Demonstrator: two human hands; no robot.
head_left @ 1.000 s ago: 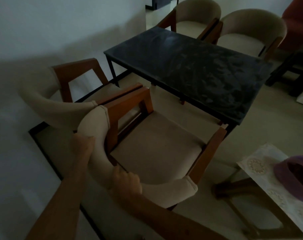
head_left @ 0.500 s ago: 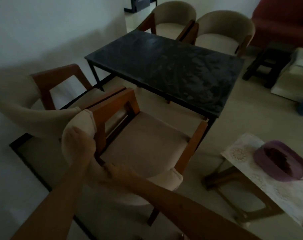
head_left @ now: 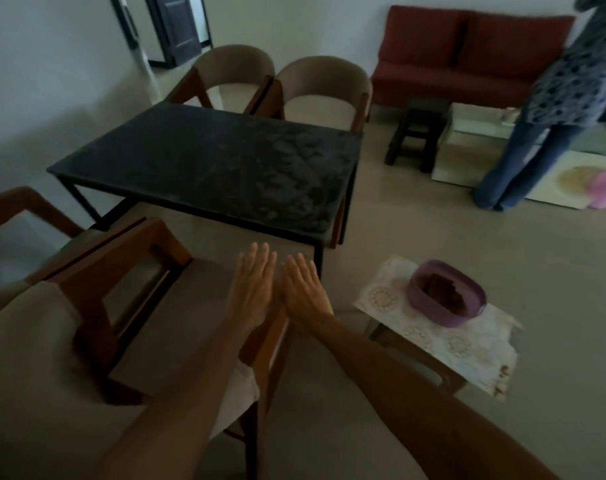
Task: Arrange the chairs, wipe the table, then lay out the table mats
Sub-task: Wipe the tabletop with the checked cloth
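A dark stone-topped table (head_left: 204, 168) stands in the middle of the room. Two beige wooden-framed chairs (head_left: 235, 77) (head_left: 324, 88) sit at its far side. On the near side a beige chair (head_left: 97, 306) stands just below me, its seat facing the table, with a second chair (head_left: 14, 237) to its left. My left hand (head_left: 251, 284) and my right hand (head_left: 303, 289) are stretched out flat side by side above the near chair's right arm, fingers straight, holding nothing. A pale lace-patterned mat (head_left: 433, 337) lies on a small stool at the right.
A purple tub (head_left: 445, 294) holding something dark sits on the mat. A red sofa (head_left: 468, 53), a dark stool (head_left: 417, 133) and a low white table (head_left: 468, 168) stand at the back right, where a person (head_left: 551, 109) is standing. A wall runs along the left.
Both hands have let go of the near chair's backrest and now reach forward flat and empty. The view has lifted and turned right, showing more of the room.
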